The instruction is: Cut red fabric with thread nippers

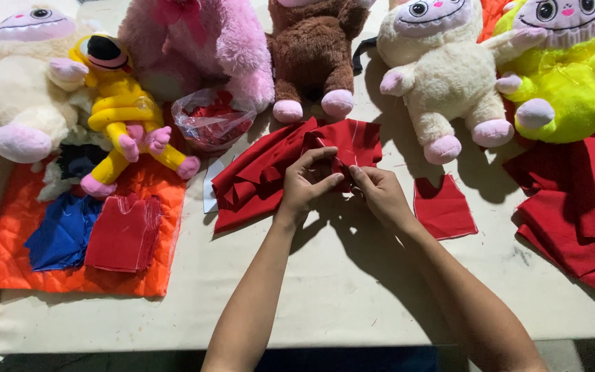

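Both forearms reach up from the near edge of the cream table (311, 303) and meet over a heap of red fabric (277, 169). The left hand (306, 186) is curled, its thumb and bent fingers pinching a fold of the cloth; the right hand (379, 194) lies just beside it, fingertips closed on the same fold — the two hands almost touch.

The red fabric is crumpled and folded over itself in several layers, with thin pale chalk lines showing on its upper right part. It lies just in front of the brown plush toy (311, 52), whose pink feet nearly reach it.

Relative to the red fabric: a small flat red cut piece (444, 209) sits just to its right, a clear plastic bag of red scraps (211, 118) just up-left, and an orange quilted mat (77, 275) well to the left — it carries blue cloth (62, 234) and another red cut piece (124, 234). A cream plush toy (442, 76) sits up-right.
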